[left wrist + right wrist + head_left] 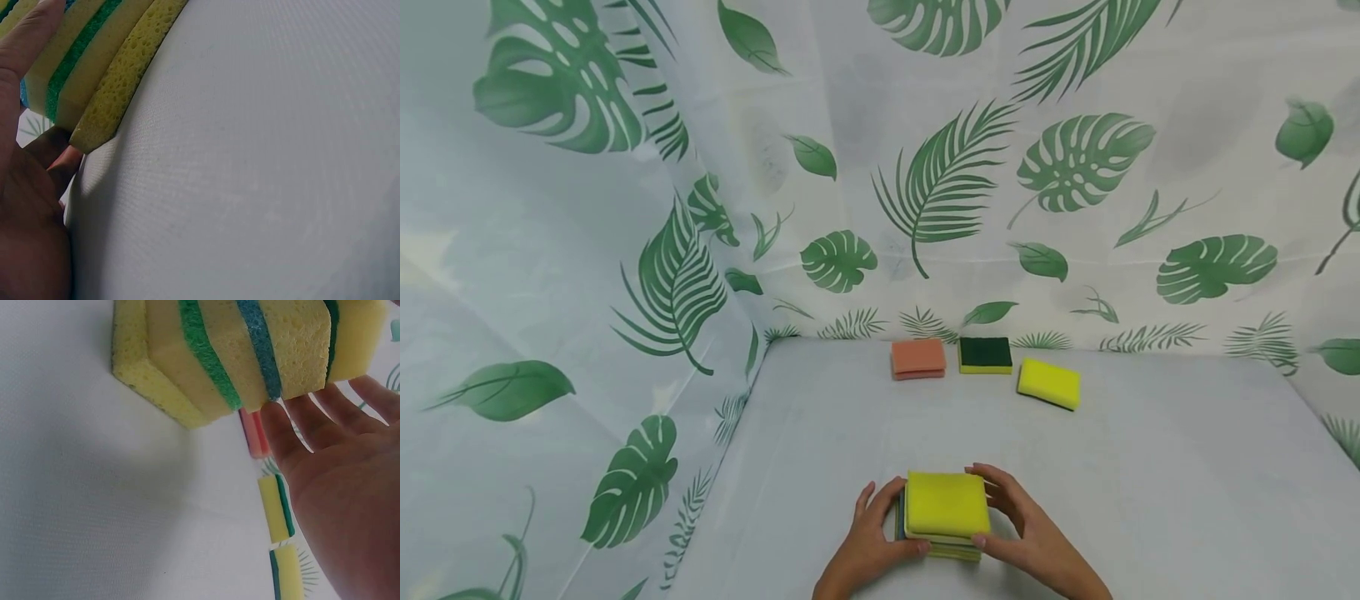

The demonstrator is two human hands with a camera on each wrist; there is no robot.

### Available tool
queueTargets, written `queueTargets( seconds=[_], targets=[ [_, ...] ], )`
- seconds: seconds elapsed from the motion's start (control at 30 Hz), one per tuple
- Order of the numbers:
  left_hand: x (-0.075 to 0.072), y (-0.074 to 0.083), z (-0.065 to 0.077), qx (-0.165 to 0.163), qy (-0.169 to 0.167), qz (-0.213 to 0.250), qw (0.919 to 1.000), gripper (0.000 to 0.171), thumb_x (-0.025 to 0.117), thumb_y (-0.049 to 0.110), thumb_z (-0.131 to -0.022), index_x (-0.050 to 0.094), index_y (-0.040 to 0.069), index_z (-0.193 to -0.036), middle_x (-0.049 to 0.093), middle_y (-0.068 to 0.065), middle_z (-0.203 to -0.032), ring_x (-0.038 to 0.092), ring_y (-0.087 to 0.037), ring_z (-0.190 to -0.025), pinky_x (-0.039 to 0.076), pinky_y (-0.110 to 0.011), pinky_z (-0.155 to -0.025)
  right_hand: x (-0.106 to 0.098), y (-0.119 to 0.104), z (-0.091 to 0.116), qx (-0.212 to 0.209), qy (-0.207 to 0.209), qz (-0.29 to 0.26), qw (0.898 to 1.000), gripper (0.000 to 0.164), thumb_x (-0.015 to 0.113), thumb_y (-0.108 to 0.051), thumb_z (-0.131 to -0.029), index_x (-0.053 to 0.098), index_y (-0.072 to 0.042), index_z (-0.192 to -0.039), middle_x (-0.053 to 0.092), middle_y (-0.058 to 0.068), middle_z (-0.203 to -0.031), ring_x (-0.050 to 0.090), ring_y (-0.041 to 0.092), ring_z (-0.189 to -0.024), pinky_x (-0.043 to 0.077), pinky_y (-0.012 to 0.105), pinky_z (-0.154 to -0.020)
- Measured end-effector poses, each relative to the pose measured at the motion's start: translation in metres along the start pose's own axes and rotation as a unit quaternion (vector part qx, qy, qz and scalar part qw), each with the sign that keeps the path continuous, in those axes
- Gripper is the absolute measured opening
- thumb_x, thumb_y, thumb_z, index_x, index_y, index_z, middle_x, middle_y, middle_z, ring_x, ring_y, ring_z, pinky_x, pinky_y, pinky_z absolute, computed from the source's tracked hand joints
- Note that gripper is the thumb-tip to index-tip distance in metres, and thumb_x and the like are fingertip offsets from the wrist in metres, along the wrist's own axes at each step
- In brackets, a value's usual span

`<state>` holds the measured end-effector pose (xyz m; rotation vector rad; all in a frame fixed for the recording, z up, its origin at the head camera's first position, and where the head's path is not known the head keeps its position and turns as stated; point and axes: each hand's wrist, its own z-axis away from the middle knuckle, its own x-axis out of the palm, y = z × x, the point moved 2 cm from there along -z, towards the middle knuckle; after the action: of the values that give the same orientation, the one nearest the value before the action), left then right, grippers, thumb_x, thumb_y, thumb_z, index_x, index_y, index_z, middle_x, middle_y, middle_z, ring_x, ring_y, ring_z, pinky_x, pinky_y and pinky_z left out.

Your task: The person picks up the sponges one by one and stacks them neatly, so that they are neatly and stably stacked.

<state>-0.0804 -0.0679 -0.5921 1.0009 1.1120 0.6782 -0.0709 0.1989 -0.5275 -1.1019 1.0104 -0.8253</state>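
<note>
A stack of several sponges (953, 551) stands near the front of the table, topped by a bright yellow sponge (947, 504). From the left, my left hand (868, 550) holds the stack, thumb at the front and fingers round the far left side. My right hand (1030, 537) holds it from the right, its thumb by the front corner of the top sponge and its fingers along the far side. Green and blue scouring layers (259, 347) show between the yellow ones in the right wrist view. The lowest sponge (125, 78) has large pores and lies on the table.
Towards the back of the white table (1150, 467) lie a salmon-pink sponge (917, 357), a sponge with a dark green top (985, 353) and a yellow sponge with a dark underside (1049, 383). Leaf-patterned curtains (955, 283) rise behind and at the sides.
</note>
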Motion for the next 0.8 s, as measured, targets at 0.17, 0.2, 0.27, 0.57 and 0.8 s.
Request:
queueTargets(
  seconds=[0.17, 0.2, 0.27, 0.57, 0.8],
  targets=[
    [0.001, -0.001, -0.001, -0.006, 0.000, -0.003, 1.0000, 0.087, 0.090, 0.053, -0.084, 0.049, 0.027, -0.156, 0.049, -0.003, -0.163, 0.010, -0.045, -0.159, 0.011, -0.074, -0.124, -0.003, 0.000, -0.001, -0.023, -0.001, -0.017, 1.000, 0.075, 0.078, -0.019, -0.099, 0.038, -0.027, -0.162, 0.038, 0.010, -0.168, 0.044, 0.041, -0.147, 0.048, 0.042, -0.116],
    [0.001, 0.000, -0.001, -0.009, 0.000, -0.002, 1.0000, 0.087, 0.090, 0.054, -0.084, 0.049, 0.028, -0.156, 0.048, -0.002, -0.164, 0.010, -0.044, -0.159, 0.011, -0.074, -0.124, -0.004, 0.001, -0.001, -0.034, 0.000, -0.020, 0.999, 0.074, 0.076, -0.017, -0.101, 0.037, -0.026, -0.163, 0.037, 0.011, -0.168, 0.044, 0.042, -0.147, 0.048, 0.040, -0.115],
    [0.001, 0.000, -0.001, -0.017, 0.000, -0.001, 0.9999, 0.088, 0.089, 0.056, -0.083, 0.048, 0.030, -0.156, 0.048, -0.001, -0.164, 0.009, -0.043, -0.159, 0.012, -0.075, -0.124, -0.006, 0.001, -0.003, -0.055, 0.003, -0.020, 0.998, 0.068, 0.069, -0.014, -0.105, 0.036, -0.023, -0.163, 0.037, 0.013, -0.168, 0.044, 0.045, -0.146, 0.049, 0.034, -0.114],
    [0.001, 0.001, 0.000, -0.024, 0.000, -0.004, 0.9997, 0.090, 0.089, 0.056, -0.083, 0.047, 0.030, -0.158, 0.046, -0.001, -0.165, 0.008, -0.043, -0.160, 0.013, -0.075, -0.123, -0.018, 0.004, -0.014, -0.086, 0.032, 0.000, 0.996, 0.052, 0.053, -0.015, -0.114, 0.036, -0.012, -0.164, 0.037, 0.022, -0.167, 0.049, 0.041, -0.145, 0.045, 0.016, -0.107],
    [0.000, -0.001, 0.000, -0.009, -0.004, 0.000, 0.9999, 0.090, 0.090, 0.054, -0.084, 0.047, 0.027, -0.158, 0.048, -0.002, -0.164, 0.009, -0.042, -0.160, 0.009, -0.071, -0.126, -0.030, 0.007, -0.021, -0.070, 0.062, 0.018, 0.995, 0.052, 0.053, -0.022, -0.115, 0.037, -0.013, -0.164, 0.038, 0.020, -0.167, 0.046, 0.046, -0.146, 0.045, 0.014, -0.104]
  ],
)
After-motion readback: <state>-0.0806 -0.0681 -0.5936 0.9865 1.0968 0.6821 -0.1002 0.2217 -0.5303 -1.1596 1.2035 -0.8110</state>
